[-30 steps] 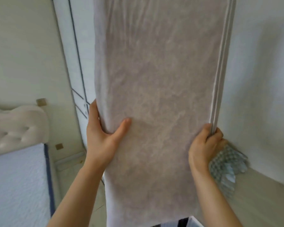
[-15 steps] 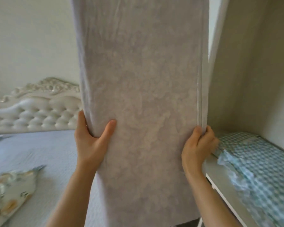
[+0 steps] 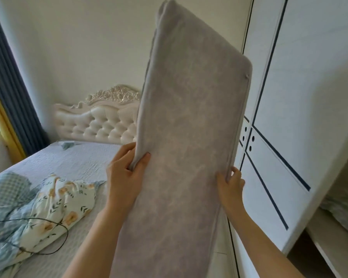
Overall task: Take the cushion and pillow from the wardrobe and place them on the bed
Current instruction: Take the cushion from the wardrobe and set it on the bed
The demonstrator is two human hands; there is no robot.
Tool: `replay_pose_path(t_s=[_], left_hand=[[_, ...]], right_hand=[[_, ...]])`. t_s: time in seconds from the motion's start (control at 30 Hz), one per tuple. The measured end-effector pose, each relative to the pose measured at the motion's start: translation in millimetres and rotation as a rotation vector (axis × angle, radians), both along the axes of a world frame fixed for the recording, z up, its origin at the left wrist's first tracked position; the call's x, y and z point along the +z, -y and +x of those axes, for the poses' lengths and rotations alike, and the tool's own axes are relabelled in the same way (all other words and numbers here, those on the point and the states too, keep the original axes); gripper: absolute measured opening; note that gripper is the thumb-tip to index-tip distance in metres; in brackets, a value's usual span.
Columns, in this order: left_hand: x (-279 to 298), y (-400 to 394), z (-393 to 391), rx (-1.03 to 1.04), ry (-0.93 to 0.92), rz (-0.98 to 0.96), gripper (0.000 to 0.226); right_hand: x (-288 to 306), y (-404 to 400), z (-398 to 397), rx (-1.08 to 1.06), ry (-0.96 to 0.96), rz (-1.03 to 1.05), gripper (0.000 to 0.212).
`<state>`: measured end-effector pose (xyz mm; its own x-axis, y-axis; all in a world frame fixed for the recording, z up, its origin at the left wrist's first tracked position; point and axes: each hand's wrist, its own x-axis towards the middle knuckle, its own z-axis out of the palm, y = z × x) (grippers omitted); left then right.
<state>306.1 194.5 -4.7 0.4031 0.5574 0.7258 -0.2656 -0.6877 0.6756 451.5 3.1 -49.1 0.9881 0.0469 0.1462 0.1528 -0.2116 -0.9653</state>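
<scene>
A long grey cushion (image 3: 189, 137) stands upright in front of me, held out of the wardrobe. My left hand (image 3: 127, 173) pinches its left edge and my right hand (image 3: 230, 184) grips its right edge. The bed (image 3: 78, 163) with a white quilted cover and cream tufted headboard lies to the left. A floral pillow (image 3: 62, 205) lies on the bed's near part. The white wardrobe (image 3: 301, 117) stands on the right; a checked teal bundle (image 3: 344, 213) lies on its open shelf.
A checked teal blanket (image 3: 6, 201) is bunched at the bed's left, with a black cable (image 3: 48, 233) looped over it and the pillow. Dark blue curtains (image 3: 10, 81) hang by the window at far left. A strip of floor runs between bed and wardrobe.
The view has swung left from the wardrobe shelf toward the bed. The cushion, still in both hands, has come clear of the wardrobe and now tilts with its top visible.
</scene>
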Motion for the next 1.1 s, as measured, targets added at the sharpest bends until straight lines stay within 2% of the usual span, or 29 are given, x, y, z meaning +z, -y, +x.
replay_pose_path(t_s=[0.1,0.2,0.27,0.33,0.43,0.5,0.63,0.73,0.83,0.93,1.03,1.1], left_hand=[[-15.6,-15.6,30.9,0.002,-0.06,0.133,0.015],[-30.0,-35.0,62.9,-0.059,-0.182,0.283,0.028],[-42.0,-49.3,82.9,-0.119,-0.303,0.354,0.032],[-55.2,-60.1,101.4,-0.142,-0.431,0.447,0.032],[-68.7,-69.6,125.6,-0.17,-0.521,0.64,0.03],[-75.7,-75.0,138.7,-0.229,-0.584,0.758,0.03],[-92.7,-85.1,159.1,-0.307,-0.713,0.854,0.034],[-104.2,-91.8,173.0,-0.348,-0.754,0.847,0.039],[-115.5,-100.1,191.1,-0.364,-0.816,0.818,0.04],[-128.5,-105.6,214.4,-0.352,-0.908,0.798,0.041],[-140.6,-111.2,239.5,-0.327,-0.966,0.758,0.042],[-147.1,-113.7,258.7,-0.29,-0.991,0.657,0.04]], right_hand=[[12.6,-13.7,19.4,0.188,0.193,-0.014,0.055],[43.8,-35.3,43.8,0.255,0.582,-0.158,0.063],[60.3,-52.9,64.6,0.31,0.88,-0.386,0.065],[62.3,-70.3,86.9,0.431,1.055,-0.7,0.065],[45.8,-90.7,124.0,0.667,1.02,-1.103,0.063],[29.4,-98.7,149.1,0.768,0.944,-1.282,0.061],[-5.5,-96.9,183.3,0.986,0.538,-1.13,0.055],[-38.4,-90.6,194.4,1.027,0.429,-1.069,0.06],[-65.8,-90.1,208.1,1.03,0.423,-1.043,0.064],[-83.7,-97.2,228.3,1.023,0.443,-1.04,0.048],[-99.6,-106.1,253.1,0.962,0.596,-1.187,0.041],[-109.8,-111.0,273.9,0.913,0.712,-1.207,0.04]])
